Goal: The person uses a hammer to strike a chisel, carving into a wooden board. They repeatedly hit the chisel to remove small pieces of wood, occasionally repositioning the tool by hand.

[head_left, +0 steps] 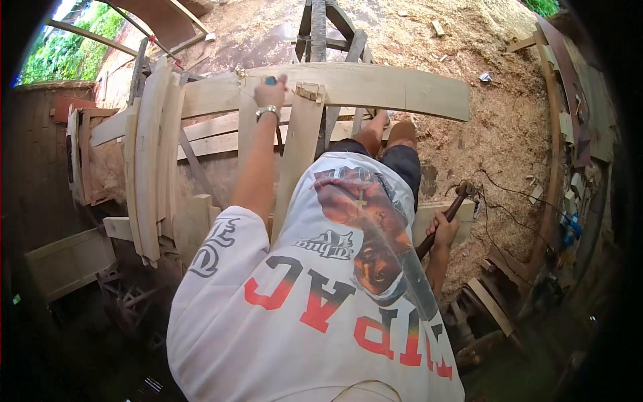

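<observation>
On the left, my left hand [269, 95], with a watch at its wrist, is closed over the long pale board [375, 84] where other boards cross it. A small teal thing shows at its fingers, too small to identify. To the right of my body, my right hand [443, 230] grips the handle of a hammer [462, 191], its head up and away from the boards. An upright plank [301, 137] meets the long board just right of my left hand.
A dark wooden trestle [318, 33] stands beyond the long board. Several planks [153, 161] lean at the left. Wood shavings [495, 127] cover the ground. A thin cable [516, 194] and stacked timber [552, 154] lie at the right.
</observation>
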The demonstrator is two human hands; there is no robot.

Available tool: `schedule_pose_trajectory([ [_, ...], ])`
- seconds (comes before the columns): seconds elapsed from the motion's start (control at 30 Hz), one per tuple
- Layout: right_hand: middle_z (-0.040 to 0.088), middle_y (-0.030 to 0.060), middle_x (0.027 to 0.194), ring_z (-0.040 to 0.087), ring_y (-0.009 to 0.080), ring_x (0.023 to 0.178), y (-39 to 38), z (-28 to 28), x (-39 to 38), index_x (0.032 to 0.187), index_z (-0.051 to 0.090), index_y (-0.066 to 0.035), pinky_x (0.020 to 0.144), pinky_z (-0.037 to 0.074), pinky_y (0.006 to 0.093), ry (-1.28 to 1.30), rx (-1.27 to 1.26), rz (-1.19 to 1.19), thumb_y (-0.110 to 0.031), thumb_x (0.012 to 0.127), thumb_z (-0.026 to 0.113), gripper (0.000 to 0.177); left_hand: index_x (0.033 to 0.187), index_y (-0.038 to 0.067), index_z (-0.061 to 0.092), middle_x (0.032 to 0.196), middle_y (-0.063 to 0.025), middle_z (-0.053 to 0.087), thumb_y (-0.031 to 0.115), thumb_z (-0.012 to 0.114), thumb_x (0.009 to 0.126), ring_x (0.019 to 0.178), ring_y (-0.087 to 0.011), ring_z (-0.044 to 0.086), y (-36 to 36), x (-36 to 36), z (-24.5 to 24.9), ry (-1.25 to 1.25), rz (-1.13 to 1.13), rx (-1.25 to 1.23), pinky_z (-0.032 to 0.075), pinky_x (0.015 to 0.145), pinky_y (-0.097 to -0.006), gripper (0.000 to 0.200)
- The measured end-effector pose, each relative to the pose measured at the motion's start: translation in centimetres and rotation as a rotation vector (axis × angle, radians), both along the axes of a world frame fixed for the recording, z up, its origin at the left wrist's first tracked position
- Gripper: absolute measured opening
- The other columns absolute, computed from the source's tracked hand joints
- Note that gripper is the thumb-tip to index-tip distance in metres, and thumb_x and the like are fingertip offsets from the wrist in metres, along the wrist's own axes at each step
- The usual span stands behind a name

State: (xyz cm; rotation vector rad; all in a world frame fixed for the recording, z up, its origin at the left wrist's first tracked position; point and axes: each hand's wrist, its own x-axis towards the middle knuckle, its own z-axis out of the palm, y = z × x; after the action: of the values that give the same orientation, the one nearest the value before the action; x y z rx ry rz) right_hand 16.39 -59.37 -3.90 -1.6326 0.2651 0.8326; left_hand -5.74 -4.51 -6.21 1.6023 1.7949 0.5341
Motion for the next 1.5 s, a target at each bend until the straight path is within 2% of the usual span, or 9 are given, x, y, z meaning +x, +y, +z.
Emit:
schedule_pose_trajectory([
  [0.13, 0.043, -0.0010, 0.065, 0.044, 0.0111, 0.046, -0.9, -0.1, -1.3, 0.097, 0.045, -0.012, 0.041, 0.039, 0.0284, 0.060, -0.015, -0.040, -0.011, 0.097, 0.065, 0.020, 0.088, 0.005, 0.077, 0.058, -0.0032, 0.064, 0.045, 0.075, 0.093, 0.045, -0.0101, 0.052, 3.2, -0.4, 2.8, -0.183, -0.153, 0.337, 0.041, 0.044, -0.0297, 0.040],
  [0.23, 0.043, -0.0012, 0.065, 0.044, 0.0110, 0.047, -1.5, -1.2, -1.2, 0.097, 0.045, -0.012, 0.041, 0.039, 0.0282, 0.109, 0.003, -0.046, -0.011, 0.097, 0.065, 0.019, 0.086, 0.002, 0.074, 0.056, -0.0017, 0.059, 0.038, 0.071, 0.098, 0.043, -0.0076, 0.048, 0.6, 1.8, 11.1, -0.677, -0.212, 0.229, 0.035, 0.041, -0.0256, 0.038],
  [0.4, 0.042, -0.0018, 0.065, 0.044, 0.0103, 0.047, 0.5, -0.4, -0.7, 0.098, 0.045, -0.013, 0.041, 0.039, 0.0278, 0.101, 0.000, -0.023, -0.012, 0.097, 0.064, 0.019, 0.069, 0.002, 0.063, 0.054, -0.0016, 0.052, 0.026, 0.072, 0.096, 0.041, -0.0086, 0.043, 1.8, 3.8, 11.7, -1.149, -0.203, 0.337, 0.031, 0.039, -0.0255, 0.037],
  [0.8, 0.042, -0.0018, 0.066, 0.042, 0.0094, 0.046, 4.2, 2.6, 1.6, 0.102, 0.047, -0.012, 0.041, 0.038, 0.0272, -0.008, 0.016, 0.124, -0.012, 0.097, 0.065, 0.019, 0.060, 0.005, 0.055, 0.050, -0.0011, 0.049, 0.015, 0.069, 0.092, 0.040, -0.0109, 0.045, 1.2, 4.9, 10.0, -1.101, -0.127, 0.343, 0.032, 0.038, -0.0262, 0.036],
  [0.83, 0.042, -0.0019, 0.065, 0.042, 0.0094, 0.045, 4.6, 2.6, 1.8, 0.102, 0.047, -0.012, 0.041, 0.038, 0.0271, -0.022, 0.002, 0.146, -0.012, 0.097, 0.066, 0.019, 0.066, 0.004, 0.063, 0.059, -0.0017, 0.060, 0.012, 0.072, 0.091, 0.045, -0.0073, 0.051, 1.4, 4.9, 9.3, -1.152, -0.120, 0.334, 0.037, 0.041, -0.0236, 0.027],
  [1.2, 0.053, 0.0002, 0.068, 0.050, 0.0099, 0.050, 20.1, 9.7, 2.1, 0.099, 0.056, -0.005, 0.046, 0.041, 0.0269, -0.462, -0.041, 0.595, -0.020, 0.093, 0.071, 0.022, 0.064, 0.002, 0.060, 0.057, 0.0052, 0.052, 0.014, 0.076, 0.089, 0.058, -0.0039, 0.046, -1.1, 6.8, 7.2, -0.683, -0.303, 0.656, 0.040, 0.053, -0.0273, 0.032],
  [1.3, 0.056, 0.0009, 0.073, 0.051, 0.0148, 0.067, 28.1, 16.9, 1.1, 0.102, 0.061, 0.001, 0.062, 0.044, 0.0326, -0.880, 0.198, 0.668, -0.027, 0.089, 0.076, 0.035, 0.066, 0.002, 0.061, 0.059, 0.0044, 0.054, 0.012, 0.077, 0.088, 0.059, -0.0050, 0.047, -1.2, 6.7, 6.8, -0.712, -0.311, 0.592, 0.043, 0.056, -0.0276, 0.029],
  [1.4, 0.054, 0.0093, 0.070, 0.051, 0.0234, 0.058, 33.8, 25.6, -0.1, 0.105, 0.063, 0.001, 0.056, 0.043, 0.0354, -1.294, 0.249, 0.774, -0.020, 0.091, 0.072, 0.026, 0.066, 0.001, 0.061, 0.060, 0.0030, 0.054, 0.009, 0.076, 0.088, 0.059, -0.0061, 0.049, -0.7, 6.4, 5.3, -0.692, -0.303, 0.569, 0.043, 0.056, -0.0272, 0.028],
  [1.5, 0.058, 0.0234, 0.069, 0.067, 0.0425, 0.074, 37.6, 29.2, -2.6, 0.094, 0.049, -0.001, 0.065, 0.049, 0.0517, -1.181, 0.621, 0.445, -0.007, 0.088, 0.060, 0.014, 0.066, 0.000, 0.060, 0.060, 0.0031, 0.054, 0.009, 0.075, 0.089, 0.057, -0.0067, 0.049, -2.1, 6.2, 7.8, -0.662, -0.306, 0.708, 0.043, 0.055, -0.0269, 0.029],
])
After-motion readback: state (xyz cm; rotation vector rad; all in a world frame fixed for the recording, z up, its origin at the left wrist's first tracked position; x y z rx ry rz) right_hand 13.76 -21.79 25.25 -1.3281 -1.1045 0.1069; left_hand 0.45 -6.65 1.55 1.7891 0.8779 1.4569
